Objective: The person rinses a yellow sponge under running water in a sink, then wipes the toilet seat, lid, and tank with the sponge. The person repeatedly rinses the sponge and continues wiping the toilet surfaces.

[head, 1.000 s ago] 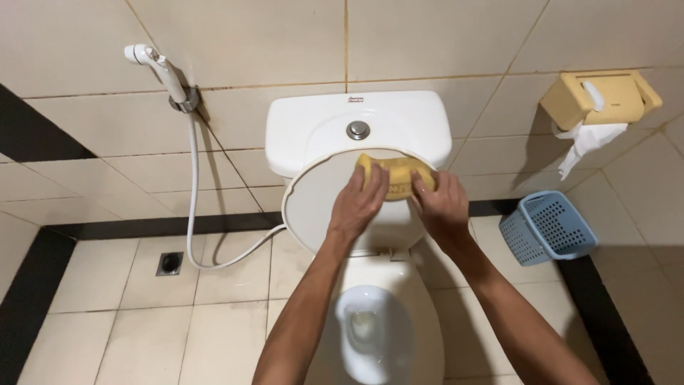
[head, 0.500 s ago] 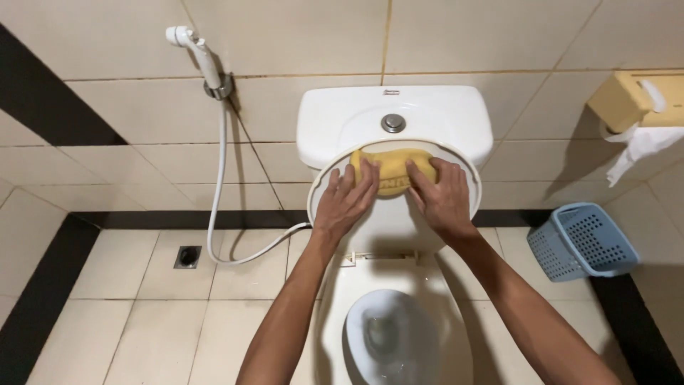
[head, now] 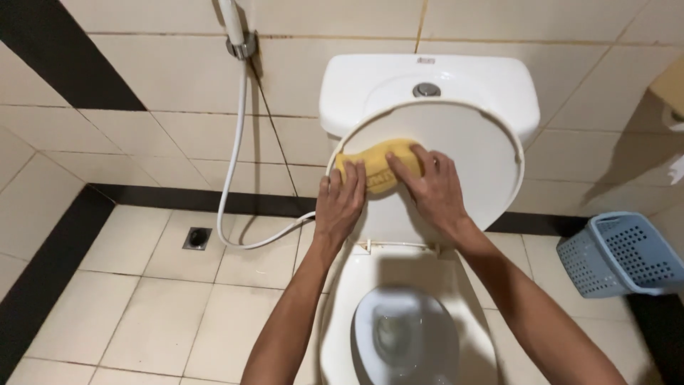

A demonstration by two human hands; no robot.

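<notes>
A soft yellow sponge pad [head: 377, 165], oblong and faintly ribbed, lies flat against the raised, glossy white plastic toilet lid [head: 470, 164]. The left hand [head: 340, 203] presses its spread fingers on the pad's near end; the right hand [head: 427, 187] does likewise, perhaps curling over its edge. Right of the hands sits a pale blue perforated plastic basket [head: 620, 253]; above them is the smooth white ceramic cistern [head: 427, 82].

Light is even and fairly bright, falling from above and somewhat from the left. The hose [head: 235, 164] throws a thin dark shadow on the wall tiles just to its right, and soft grey shadow lies right of the toilet tank [head: 491, 85]. The white lid [head: 470, 157] shows a mild sheen without harsh glare. Focus is sharp at the centre; tile lines bend slightly toward the frame's edges.
</notes>
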